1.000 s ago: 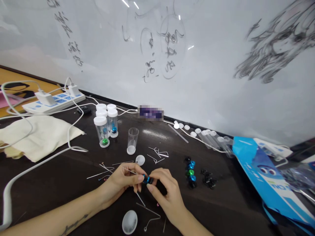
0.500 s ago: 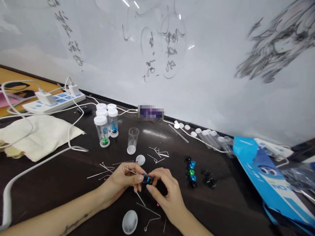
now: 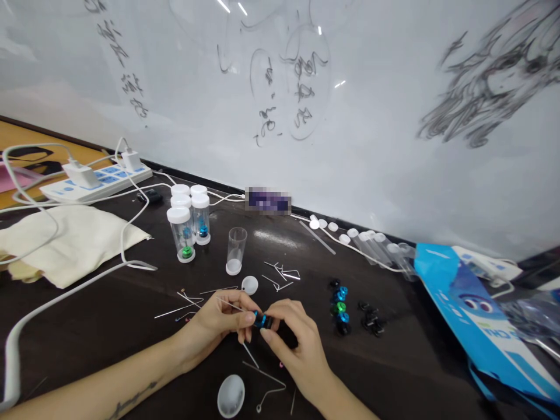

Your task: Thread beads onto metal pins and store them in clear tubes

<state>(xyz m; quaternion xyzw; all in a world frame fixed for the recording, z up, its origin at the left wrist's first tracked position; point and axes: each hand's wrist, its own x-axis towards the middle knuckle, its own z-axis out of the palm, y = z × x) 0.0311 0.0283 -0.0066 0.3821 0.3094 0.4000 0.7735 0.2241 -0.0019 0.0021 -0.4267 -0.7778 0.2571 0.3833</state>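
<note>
Near the lower middle, my left hand (image 3: 225,318) pinches a small blue and black part (image 3: 262,319) between thumb and fingers, along with a thin metal wire that passes through the hand. The thumb and fingertips of my right hand (image 3: 297,338) close on the other side of the same part. Just above the hands lies a round white cap (image 3: 249,284). A clear open tube (image 3: 237,251) stands behind it. Below the hands are a white oval dish (image 3: 231,396) and a bent wire with a looped end (image 3: 273,389).
White-capped tubes (image 3: 181,233) with coloured parts stand at the left, near a cream cloth (image 3: 74,239) and a power strip (image 3: 105,181). Blue, green and black parts (image 3: 341,307) lie right of the hands. Farther right is a blue package (image 3: 472,321).
</note>
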